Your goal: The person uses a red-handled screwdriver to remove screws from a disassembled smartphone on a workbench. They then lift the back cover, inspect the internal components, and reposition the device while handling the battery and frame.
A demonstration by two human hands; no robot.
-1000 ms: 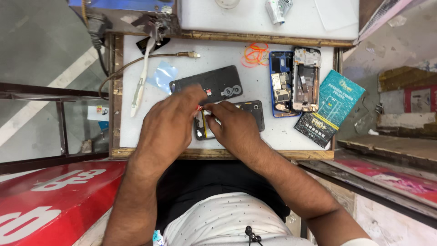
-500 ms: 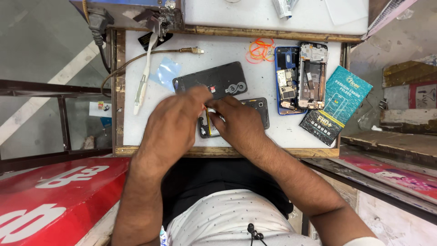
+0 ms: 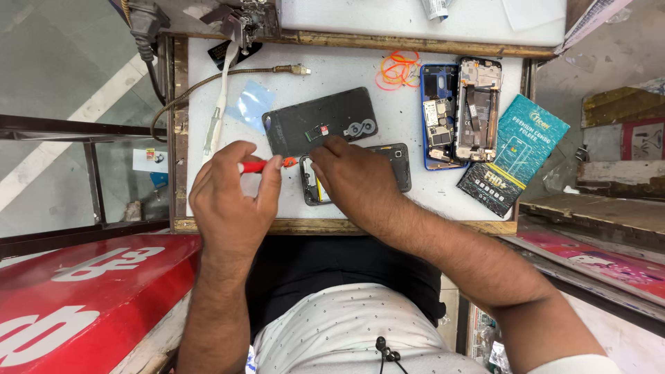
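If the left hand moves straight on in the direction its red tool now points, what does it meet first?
The left hand points its red tool rightward. It would probably meet the right hand first, resting on the opened phone; depth is unclear.

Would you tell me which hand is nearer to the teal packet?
Right. The right hand rests on the opened phone, left of the teal packet; the left hand is farther left still.
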